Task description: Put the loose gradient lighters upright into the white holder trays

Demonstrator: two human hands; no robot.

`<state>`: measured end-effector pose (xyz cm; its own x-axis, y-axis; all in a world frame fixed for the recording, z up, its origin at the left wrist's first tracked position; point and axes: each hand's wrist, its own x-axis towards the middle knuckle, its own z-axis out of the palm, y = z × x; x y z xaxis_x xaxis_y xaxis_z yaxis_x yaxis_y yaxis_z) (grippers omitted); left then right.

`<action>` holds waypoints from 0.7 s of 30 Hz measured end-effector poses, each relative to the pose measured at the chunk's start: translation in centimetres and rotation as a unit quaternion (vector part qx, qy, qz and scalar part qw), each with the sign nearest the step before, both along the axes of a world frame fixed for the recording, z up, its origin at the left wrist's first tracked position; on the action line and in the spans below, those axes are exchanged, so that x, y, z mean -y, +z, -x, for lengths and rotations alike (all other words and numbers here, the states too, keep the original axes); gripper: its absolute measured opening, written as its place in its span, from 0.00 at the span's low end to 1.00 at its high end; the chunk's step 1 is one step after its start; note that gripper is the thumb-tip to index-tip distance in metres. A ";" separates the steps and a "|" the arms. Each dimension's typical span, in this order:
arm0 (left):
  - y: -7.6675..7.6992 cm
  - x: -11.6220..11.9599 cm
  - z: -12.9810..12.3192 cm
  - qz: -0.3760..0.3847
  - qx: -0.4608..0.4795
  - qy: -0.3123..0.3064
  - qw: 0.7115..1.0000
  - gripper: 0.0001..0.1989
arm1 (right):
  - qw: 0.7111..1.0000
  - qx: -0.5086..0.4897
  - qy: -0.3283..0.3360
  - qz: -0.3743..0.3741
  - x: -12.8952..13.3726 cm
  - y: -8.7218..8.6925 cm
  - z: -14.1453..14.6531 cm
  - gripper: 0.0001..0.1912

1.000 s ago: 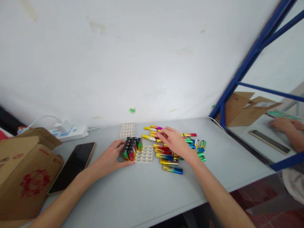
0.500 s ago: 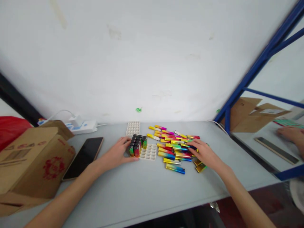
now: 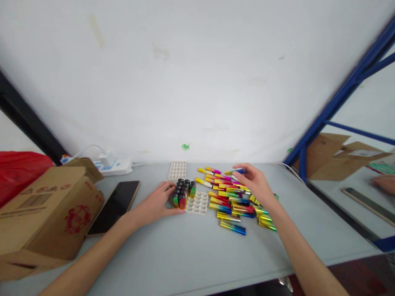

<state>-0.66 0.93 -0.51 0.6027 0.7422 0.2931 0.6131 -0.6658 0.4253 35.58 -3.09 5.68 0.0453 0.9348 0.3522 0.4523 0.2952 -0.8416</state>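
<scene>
Black-topped, shiny coloured sticks that look like lighters (image 3: 182,193) stand packed in the left part of a white tray (image 3: 199,203) with round cells. My left hand (image 3: 160,201) wraps round this group from the left, thumb along the near side, fingers behind. To the right lies a loose pile of metallic lighters (image 3: 233,200) in yellow, red, blue, green and pink. Over the far side of the pile, my right hand (image 3: 254,183) pinches a blue and yellow lighter (image 3: 239,171) between thumb and fingers.
A second white tray (image 3: 177,169) sits by the wall. On the left are a phone (image 3: 115,207), a cardboard box (image 3: 52,213), a red bag (image 3: 21,172) and a power strip (image 3: 117,167). Past the blue frame (image 3: 327,111), another person's hand (image 3: 384,183) rests near open cartons (image 3: 342,158).
My right hand has moved from the right part of the pile to its far side, lifting a lighter. My left hand keeps its place round the standing lighters. The view has shifted slightly.
</scene>
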 end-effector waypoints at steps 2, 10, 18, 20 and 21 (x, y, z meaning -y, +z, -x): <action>0.2 0.2 -0.1 0.008 0.001 0.002 1.000 0.32 | 0.994 -0.111 0.019 0.005 -1.4 0.0 2.9 0.22; 0.5 0.5 -0.2 0.033 0.003 -0.002 0.999 0.35 | 0.929 -0.264 0.209 0.156 -1.7 -2.8 10.4 0.22; 0.3 0.3 -0.2 0.018 0.007 0.007 1.000 0.32 | 0.898 -0.341 0.081 0.267 -0.8 -3.4 11.3 0.27; 0.2 0.2 -0.1 0.012 0.004 0.006 1.000 0.31 | 0.902 -0.337 0.059 0.264 -0.8 -3.4 11.5 0.24; 0.1 0.2 -0.1 0.007 0.003 0.004 1.000 0.31 | 0.906 -0.331 0.055 0.259 -0.8 -3.4 11.5 0.24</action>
<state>-0.57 0.74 -0.44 0.5953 0.7505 0.2871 0.6149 -0.6555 0.4384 24.05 -2.29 2.27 -0.0171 0.9785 -0.2058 -0.2109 -0.2047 -0.9558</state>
